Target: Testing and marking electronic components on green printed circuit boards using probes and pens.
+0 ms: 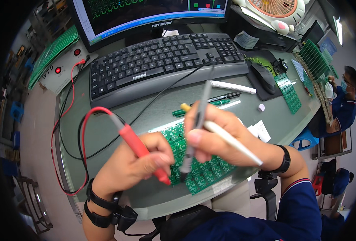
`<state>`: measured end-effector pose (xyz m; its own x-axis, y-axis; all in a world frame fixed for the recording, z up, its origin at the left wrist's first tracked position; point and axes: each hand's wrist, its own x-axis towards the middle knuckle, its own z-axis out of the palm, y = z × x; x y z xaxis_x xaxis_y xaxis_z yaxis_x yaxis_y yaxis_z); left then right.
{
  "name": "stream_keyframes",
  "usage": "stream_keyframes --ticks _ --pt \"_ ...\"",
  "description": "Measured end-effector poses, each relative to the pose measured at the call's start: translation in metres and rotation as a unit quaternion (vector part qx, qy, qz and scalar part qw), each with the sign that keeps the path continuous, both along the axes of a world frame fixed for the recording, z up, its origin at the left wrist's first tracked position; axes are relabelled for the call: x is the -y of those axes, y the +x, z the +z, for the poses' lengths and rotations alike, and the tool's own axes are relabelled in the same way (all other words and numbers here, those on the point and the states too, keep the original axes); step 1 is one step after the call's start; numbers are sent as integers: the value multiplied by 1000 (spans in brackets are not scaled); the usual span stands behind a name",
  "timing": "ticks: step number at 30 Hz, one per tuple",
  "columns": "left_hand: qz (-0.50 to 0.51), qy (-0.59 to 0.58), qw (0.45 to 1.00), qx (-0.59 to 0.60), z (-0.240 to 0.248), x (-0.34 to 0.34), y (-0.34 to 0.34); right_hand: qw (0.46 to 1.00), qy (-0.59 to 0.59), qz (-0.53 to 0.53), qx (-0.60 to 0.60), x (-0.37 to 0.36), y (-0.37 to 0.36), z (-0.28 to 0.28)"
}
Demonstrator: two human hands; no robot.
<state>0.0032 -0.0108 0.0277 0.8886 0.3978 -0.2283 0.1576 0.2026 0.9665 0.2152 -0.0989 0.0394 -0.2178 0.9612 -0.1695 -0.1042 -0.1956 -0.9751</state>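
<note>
Just below the centre of the frame, the left hand (131,166) pinches a red probe (135,142) between thumb and fingers, its tip slanting down by the left edge of the green circuit board (206,174), which lies on the desk (276,120). Right of it, the right hand (224,122) pinches a dark probe (202,110) aimed down over that board, a white stick (240,146) lodged across the same grip. Blur hides the contact; I cannot tell whether either tip touches. From my remote seat I judge this as probing: I'd want both tips steady, pressing lightly, the stick clear of the board. Further out, I'd leave slack in the red lead (101,109) and black lead (145,105), clear of the keyboard (154,62), and check the monitor (145,20) at the top without letting the tips slide
</note>
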Motion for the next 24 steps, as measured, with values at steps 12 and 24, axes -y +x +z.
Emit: stream_keyframes --ticks 12,24 --pt "109 -59 990 60 -22 -9 5 996 2 43 83 12 24 -18" --pt "89 -109 988 58 -26 -7 5 981 75 52 172 10 23 -26"
